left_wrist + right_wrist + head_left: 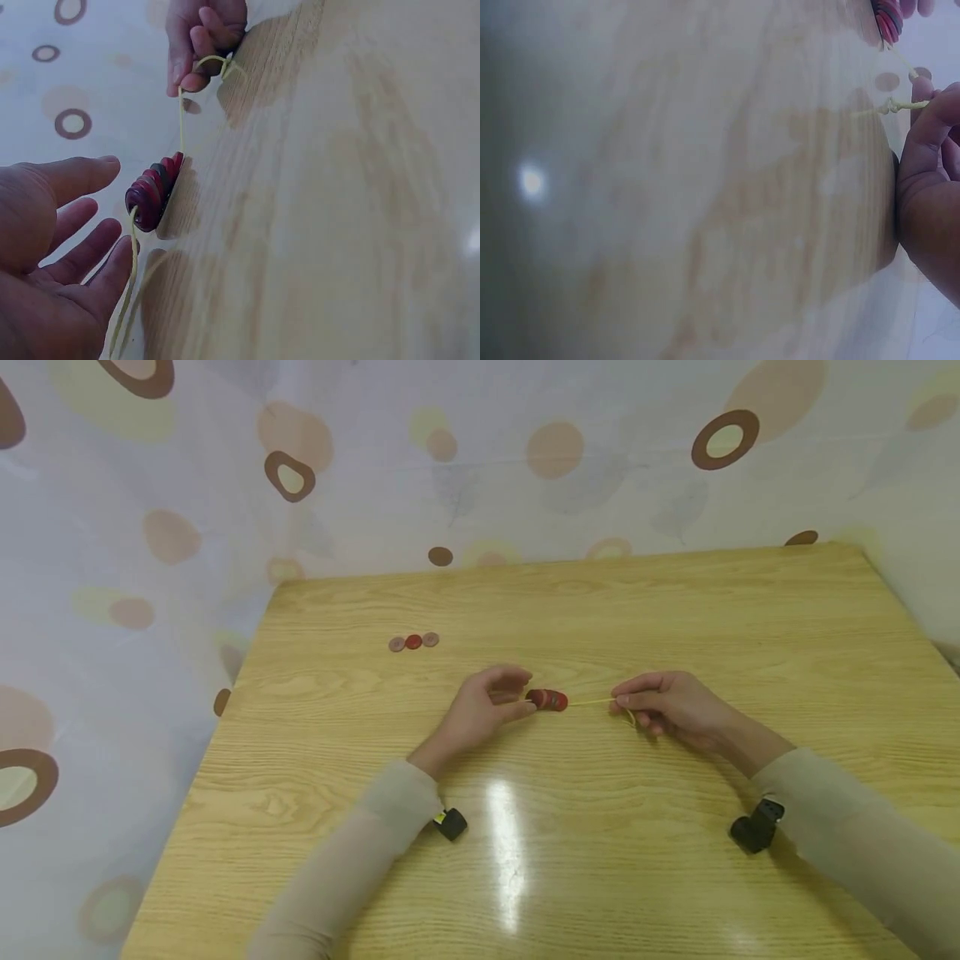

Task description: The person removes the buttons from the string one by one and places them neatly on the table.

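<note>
A stack of red and dark buttons (547, 699) is threaded on a yellow string (591, 702) just above the wooden table. My right hand (678, 706) pinches the string to the right of the stack, and a short end with a knot (891, 106) sticks out from the fingers. Beside the stack's other end, my left hand (483, 706) has its fingers spread and loosely bent. In the left wrist view the stack (156, 191) appears apart from the left fingers, and the string's tail (131, 277) hangs down past them.
Two pinkish buttons (397, 644) with a red button (413, 642) between them lie in a row on the table (675, 618), towards the back left. A patterned cloth (510, 502) hangs behind the table and along its left side.
</note>
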A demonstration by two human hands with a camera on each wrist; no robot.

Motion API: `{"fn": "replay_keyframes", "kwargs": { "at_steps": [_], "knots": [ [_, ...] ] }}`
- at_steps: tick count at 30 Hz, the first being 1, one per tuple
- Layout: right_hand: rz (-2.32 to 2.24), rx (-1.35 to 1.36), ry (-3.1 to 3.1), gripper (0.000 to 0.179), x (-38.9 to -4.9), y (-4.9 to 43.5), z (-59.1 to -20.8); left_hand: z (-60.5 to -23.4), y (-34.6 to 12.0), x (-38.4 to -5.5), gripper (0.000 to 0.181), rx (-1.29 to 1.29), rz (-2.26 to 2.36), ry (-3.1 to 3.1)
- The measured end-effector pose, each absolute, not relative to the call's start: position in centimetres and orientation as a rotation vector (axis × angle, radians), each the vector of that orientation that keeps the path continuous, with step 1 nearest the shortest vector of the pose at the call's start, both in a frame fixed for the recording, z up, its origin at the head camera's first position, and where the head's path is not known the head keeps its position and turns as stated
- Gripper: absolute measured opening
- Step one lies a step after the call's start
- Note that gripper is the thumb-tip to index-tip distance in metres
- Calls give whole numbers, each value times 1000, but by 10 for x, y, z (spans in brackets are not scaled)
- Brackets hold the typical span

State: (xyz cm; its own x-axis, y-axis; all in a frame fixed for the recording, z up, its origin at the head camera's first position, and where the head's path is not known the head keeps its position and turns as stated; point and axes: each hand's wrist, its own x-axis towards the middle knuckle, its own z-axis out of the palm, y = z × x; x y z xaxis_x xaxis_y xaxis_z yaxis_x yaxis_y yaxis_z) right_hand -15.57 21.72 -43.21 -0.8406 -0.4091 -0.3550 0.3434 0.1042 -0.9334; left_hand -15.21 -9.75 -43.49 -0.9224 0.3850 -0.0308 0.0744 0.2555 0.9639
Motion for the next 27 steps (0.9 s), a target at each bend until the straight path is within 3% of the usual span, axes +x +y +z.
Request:
{"fn": "replay_keyframes", "kwargs": {
  "at_steps": [8,27],
  "knots": [
    [-1794,-68,1841,28,-157,218,-434,-438,-94,-150,38,342,1743,2251],
    [-1774,-69,1852,31,-157,218,-432,-438,-85,-151,38,438,1475,2486]
  ]
}}
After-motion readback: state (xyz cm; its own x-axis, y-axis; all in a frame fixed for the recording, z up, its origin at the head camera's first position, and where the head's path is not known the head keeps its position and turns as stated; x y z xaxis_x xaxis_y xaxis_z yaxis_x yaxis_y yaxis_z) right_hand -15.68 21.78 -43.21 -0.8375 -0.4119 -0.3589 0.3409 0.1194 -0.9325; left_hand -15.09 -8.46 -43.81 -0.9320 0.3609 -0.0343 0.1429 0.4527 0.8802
